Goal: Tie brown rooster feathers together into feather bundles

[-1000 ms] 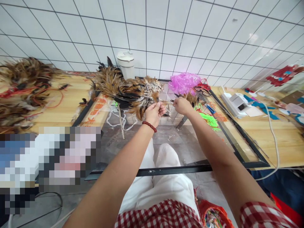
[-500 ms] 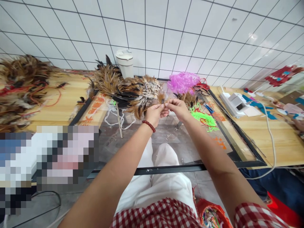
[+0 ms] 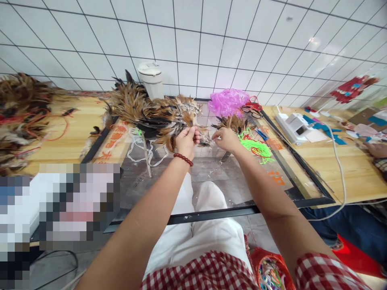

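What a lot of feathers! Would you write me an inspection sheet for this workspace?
Surface: glass panel in a dark frame, wooden benches either side.
Job's things: feather bundle gripped in the left hand; right hand pinches a small feather piece beside it.
Clutter: pink plastic, green cord, white cup, more feathers.
Grippers: both hands closed.
Cables: white cable.
Surroundings: tiled wall.
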Available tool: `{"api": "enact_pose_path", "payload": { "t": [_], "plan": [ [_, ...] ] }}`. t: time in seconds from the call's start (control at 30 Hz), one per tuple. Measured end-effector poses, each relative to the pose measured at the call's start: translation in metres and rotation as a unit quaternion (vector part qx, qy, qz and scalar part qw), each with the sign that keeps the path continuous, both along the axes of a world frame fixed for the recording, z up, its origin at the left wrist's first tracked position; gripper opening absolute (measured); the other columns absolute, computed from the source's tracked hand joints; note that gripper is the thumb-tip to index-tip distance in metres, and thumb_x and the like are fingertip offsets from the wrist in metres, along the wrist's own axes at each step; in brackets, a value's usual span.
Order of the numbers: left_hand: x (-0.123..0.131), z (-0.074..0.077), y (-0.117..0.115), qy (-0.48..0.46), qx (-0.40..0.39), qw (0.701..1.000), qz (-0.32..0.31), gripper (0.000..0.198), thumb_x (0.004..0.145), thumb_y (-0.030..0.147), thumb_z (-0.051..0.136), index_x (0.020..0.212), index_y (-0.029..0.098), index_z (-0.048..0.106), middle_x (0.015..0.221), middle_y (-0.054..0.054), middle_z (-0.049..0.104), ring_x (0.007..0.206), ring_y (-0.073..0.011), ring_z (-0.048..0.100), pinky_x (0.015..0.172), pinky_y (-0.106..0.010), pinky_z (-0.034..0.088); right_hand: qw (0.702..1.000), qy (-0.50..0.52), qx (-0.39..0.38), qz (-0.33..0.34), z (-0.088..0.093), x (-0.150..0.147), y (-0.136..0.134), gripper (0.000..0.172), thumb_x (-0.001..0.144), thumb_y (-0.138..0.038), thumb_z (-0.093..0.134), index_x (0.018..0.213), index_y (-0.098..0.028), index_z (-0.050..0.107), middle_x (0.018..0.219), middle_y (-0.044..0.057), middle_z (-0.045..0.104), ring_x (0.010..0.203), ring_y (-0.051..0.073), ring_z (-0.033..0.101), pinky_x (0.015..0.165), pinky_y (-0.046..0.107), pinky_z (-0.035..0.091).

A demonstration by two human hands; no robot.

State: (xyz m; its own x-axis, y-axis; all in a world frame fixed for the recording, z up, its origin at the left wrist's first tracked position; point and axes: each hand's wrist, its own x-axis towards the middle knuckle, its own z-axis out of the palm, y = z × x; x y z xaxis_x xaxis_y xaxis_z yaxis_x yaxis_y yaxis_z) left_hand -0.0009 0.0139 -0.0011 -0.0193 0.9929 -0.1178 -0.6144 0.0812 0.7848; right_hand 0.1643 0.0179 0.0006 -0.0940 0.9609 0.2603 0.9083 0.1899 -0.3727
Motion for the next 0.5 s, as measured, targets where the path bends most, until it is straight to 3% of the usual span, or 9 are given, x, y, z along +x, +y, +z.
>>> {"api": "enact_pose_path", "payload": {
  "t": [0.1,0.23,0.37,0.43,0.5],
  "plan": [
    [-0.001,0.0,0.001,0.001,-0.012,0.999,0.03,0.01,0.079,0.022,0.065,0.076,0.013,0.061,0.056,0.004,0.056,0.045,-0.0027,0.051,0.045,-0.015,0.037,0.998,-0.006,0.012,-0.056,0.001,0.001,-0.002,0.021,0.077,-0.024,0.057,0.087,-0.021,0.075,0.092,0.007,0.07,0.084,0.021,0.062,0.076,0.03,0.044],
    [0.001,-0.003,0.002,0.009,-0.019,0.999,0.031,0.013,0.077,0.025,0.068,0.076,0.014,0.061,0.056,0.005,0.056,0.044,-0.0027,0.05,0.045,-0.015,0.037,0.999,0.011,-0.016,-0.046,0.002,-0.011,-0.004,0.026,0.076,-0.042,0.061,0.083,-0.021,0.075,0.077,0.006,0.071,0.072,0.019,0.062,0.066,0.027,0.043],
    [0.002,-0.006,0.004,0.009,-0.015,1.0,0.023,0.014,0.076,0.025,0.069,0.076,0.014,0.061,0.056,0.004,0.057,0.045,-0.003,0.05,0.045,-0.015,0.036,0.998,-0.033,-0.036,-0.042,0.001,-0.014,-0.004,0.011,0.07,-0.024,0.063,0.07,-0.02,0.073,0.068,0.006,0.069,0.067,0.018,0.06,0.061,0.026,0.039],
    [0.002,-0.006,0.003,0.008,-0.015,1.0,0.019,0.013,0.076,0.024,0.068,0.076,0.013,0.061,0.056,0.004,0.057,0.045,-0.0032,0.05,0.045,-0.015,0.037,0.998,0.018,-0.046,-0.031,0.002,-0.01,-0.002,0.011,0.07,-0.022,0.062,0.064,-0.018,0.071,0.061,0.003,0.065,0.061,0.015,0.056,0.058,0.026,0.036],
    [0.002,-0.005,0.002,0.008,-0.015,1.0,0.012,0.011,0.077,0.023,0.066,0.076,0.013,0.061,0.056,0.004,0.057,0.046,-0.0032,0.051,0.045,-0.015,0.037,0.988,0.139,-0.062,-0.024,0.003,-0.004,0.001,0.013,0.07,-0.025,0.064,0.062,-0.017,0.068,0.053,0.0,0.058,0.052,0.011,0.048,0.053,0.025,0.033]
  ]
}}
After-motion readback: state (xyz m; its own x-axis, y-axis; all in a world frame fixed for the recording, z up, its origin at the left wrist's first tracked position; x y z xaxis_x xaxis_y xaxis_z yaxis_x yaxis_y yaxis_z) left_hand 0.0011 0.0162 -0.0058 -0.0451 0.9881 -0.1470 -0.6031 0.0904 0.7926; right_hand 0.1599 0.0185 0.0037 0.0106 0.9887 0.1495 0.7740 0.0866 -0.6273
